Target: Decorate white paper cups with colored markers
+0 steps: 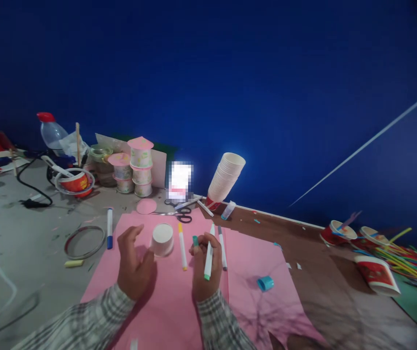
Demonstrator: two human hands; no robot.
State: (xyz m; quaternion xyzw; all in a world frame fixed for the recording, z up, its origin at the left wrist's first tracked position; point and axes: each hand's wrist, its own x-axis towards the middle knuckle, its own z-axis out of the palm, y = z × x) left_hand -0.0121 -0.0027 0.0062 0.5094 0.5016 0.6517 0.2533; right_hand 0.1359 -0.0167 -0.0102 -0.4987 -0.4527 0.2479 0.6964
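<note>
My left hand [134, 262] is open, thumb and fingers apart, just left of a small upturned white paper cup [163, 239]. The thumb tip is close to the cup's side; whether it touches, I cannot tell. My right hand [207, 270] is closed on a green marker [209, 257], white-bodied and slanting. A green cap [195, 241] also shows at its fingertips. Between cup and right hand lies a yellow marker [182, 247]; a grey marker [223, 249] lies just right of that hand. Pink paper [172, 306] is spread beneath everything.
Scissors [183, 215], a pink paper disc [146, 206] and a leaning stack of cups [226, 177] stand or lie behind. Decorated cup towers [142, 167] are at back left. A blue marker [110, 228], tape ring [84, 242], teal cap-like piece [265, 283] and coloured sticks [408, 265] lie around.
</note>
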